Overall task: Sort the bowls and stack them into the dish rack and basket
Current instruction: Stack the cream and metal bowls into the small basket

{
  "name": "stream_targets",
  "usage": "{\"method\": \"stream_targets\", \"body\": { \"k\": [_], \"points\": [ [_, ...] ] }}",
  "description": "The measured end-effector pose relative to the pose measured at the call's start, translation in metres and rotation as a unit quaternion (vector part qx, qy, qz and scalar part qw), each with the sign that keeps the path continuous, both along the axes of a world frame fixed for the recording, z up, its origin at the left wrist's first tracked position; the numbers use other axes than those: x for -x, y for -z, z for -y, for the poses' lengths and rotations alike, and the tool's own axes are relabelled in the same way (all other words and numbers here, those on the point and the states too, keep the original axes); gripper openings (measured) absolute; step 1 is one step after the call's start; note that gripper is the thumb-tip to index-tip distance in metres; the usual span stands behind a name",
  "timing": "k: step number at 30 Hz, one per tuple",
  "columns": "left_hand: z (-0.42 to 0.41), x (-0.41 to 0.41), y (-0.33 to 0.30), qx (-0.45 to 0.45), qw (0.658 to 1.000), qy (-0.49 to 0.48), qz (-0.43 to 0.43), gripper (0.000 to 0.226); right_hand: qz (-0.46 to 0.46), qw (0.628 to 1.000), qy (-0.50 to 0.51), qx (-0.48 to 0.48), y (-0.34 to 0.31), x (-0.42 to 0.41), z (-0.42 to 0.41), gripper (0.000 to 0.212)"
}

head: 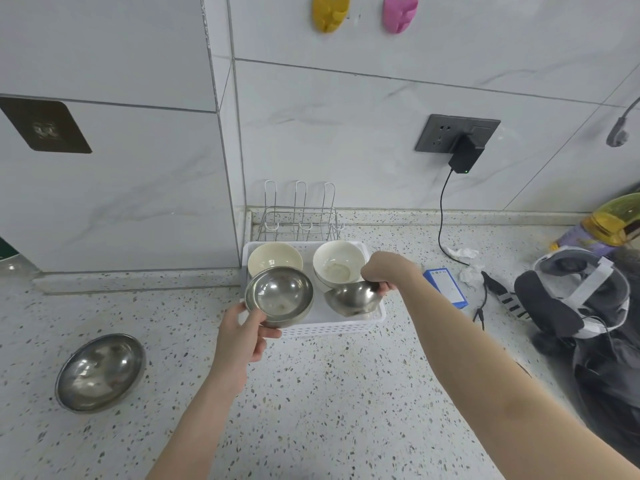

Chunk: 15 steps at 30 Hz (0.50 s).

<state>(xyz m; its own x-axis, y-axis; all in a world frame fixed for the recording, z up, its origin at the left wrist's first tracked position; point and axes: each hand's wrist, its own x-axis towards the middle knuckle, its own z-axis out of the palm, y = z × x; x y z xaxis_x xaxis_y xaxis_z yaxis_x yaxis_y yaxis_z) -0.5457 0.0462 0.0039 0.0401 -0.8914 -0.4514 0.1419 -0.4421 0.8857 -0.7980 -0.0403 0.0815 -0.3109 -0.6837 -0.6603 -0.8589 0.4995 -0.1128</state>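
A black adapter [465, 154] sits plugged into a dark wall socket [437, 133], its cable [442, 216] trailing down to the speckled counter [329, 393]. A blue box [446, 287] lies beside crumpled tissues [465, 263]. At far right rest a headset [581, 296] and a yellow-capped bottle [606, 220]. Yellow [330, 12] and pink [400, 12] hooks hang on the tiled wall; a brown adhesive pad [45, 125] sticks at left.

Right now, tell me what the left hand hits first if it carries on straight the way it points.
Probably the white basket: the left hand holds a steel bowl at its near-left corner, pointing at the cream bowl inside. Depth is unclear.
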Motion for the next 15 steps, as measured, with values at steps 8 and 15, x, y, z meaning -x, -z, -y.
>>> {"method": "stream_targets", "body": {
  "k": [8, 15],
  "points": [
    [-0.006, 0.002, -0.002, 0.001, 1.000, -0.006, -0.004, 0.034, 0.135, 0.984, 0.117, 0.007, 0.023, -0.010, -0.004, 0.024],
    [-0.013, 0.000, -0.005, 0.010, 1.000, -0.001, 0.003, 0.027, 0.147, 0.972, 0.142, 0.114, 0.038, -0.009, -0.020, 0.021]
  ]
}}
